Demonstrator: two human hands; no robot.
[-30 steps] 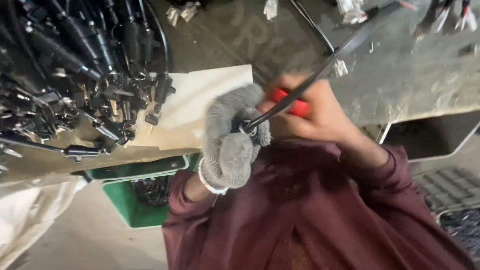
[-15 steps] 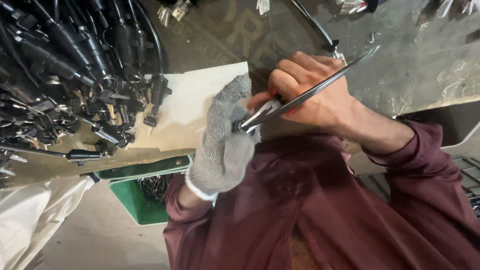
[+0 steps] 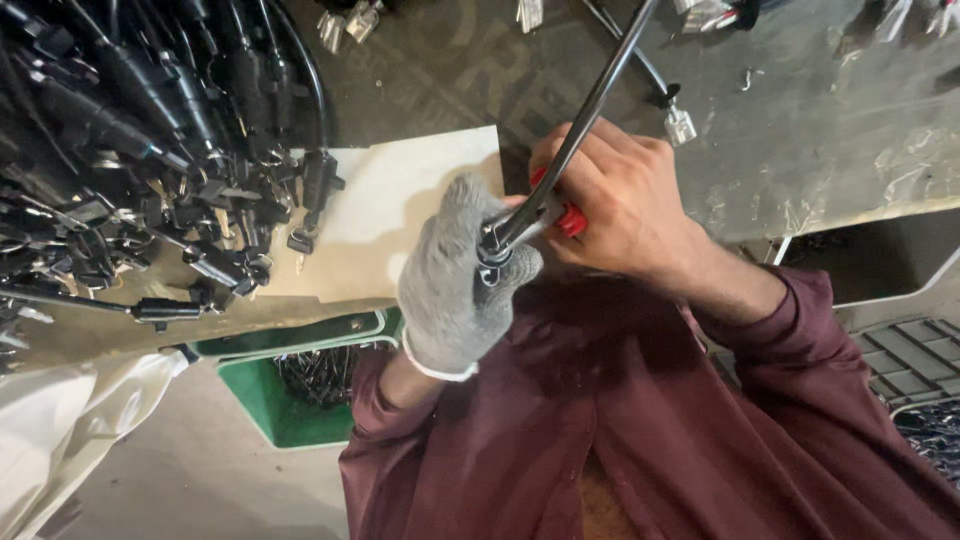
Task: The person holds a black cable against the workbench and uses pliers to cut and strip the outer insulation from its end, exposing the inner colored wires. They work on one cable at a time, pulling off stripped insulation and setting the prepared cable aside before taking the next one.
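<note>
The black cable [image 3: 590,110] runs up from between both fists, its end pinched in the grey-gloved left hand [image 3: 462,280], fingers curled tight round it. The bare right hand [image 3: 612,200] is clamped on a red-handled tool [image 3: 568,218] right against those fingers. Left of the glove: pale cardboard sheet [image 3: 400,215], green bin [image 3: 290,400] below. Since half a second ago the cable swung steeper, red handle showing again.

Workshop: bench [image 3: 800,130] heaped with cables [image 3: 130,130]
</note>
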